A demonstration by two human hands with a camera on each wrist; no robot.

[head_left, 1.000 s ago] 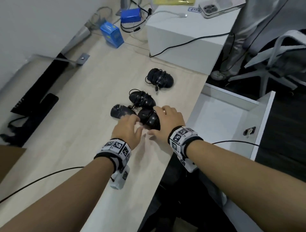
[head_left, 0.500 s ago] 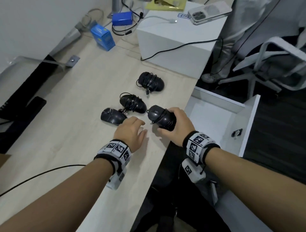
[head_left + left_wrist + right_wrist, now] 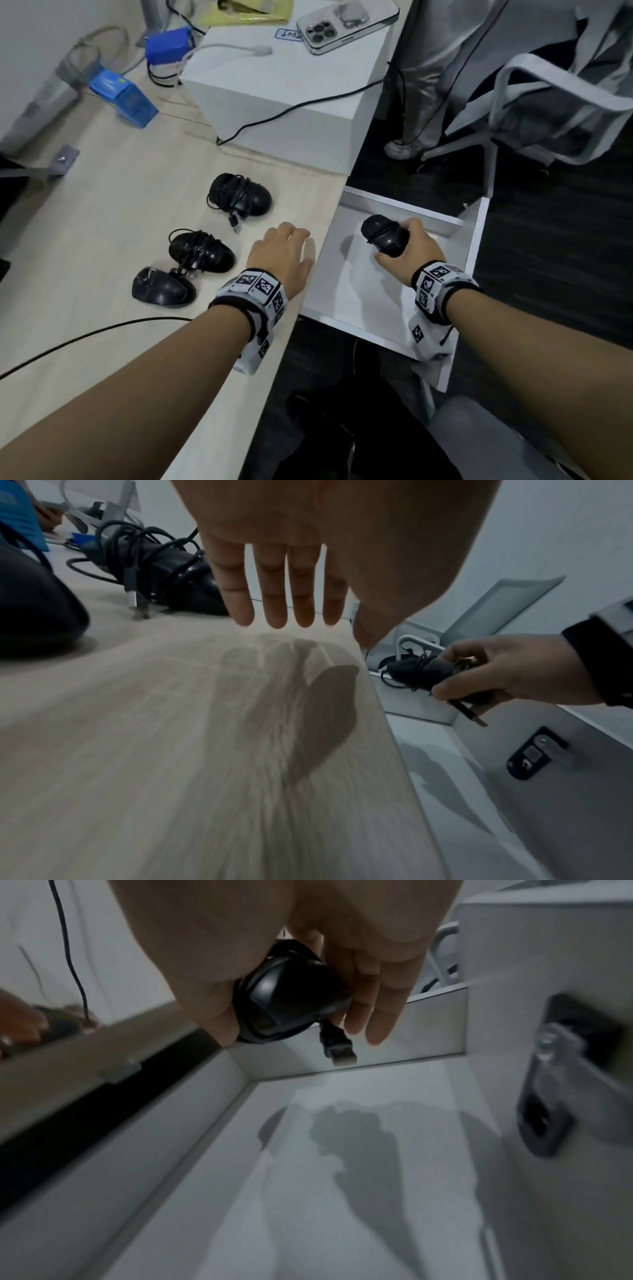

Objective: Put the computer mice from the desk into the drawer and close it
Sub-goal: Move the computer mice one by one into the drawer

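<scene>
My right hand grips a black mouse with its cable wound round it, held above the floor of the open white drawer. In the right wrist view the same mouse hangs in my fingers with its USB plug dangling. Three black mice stay on the light wood desk: one at the back, one in the middle, one nearest me. My left hand hovers flat, fingers straight, over the desk's right edge, holding nothing.
A white box with a phone on top stands at the back of the desk. Blue boxes and cables lie at the back left. A white office chair and someone's legs stand beyond the drawer.
My right hand has carried the mouse off the desk rightward and over the open drawer. My left hand shifted right toward the desk edge.
</scene>
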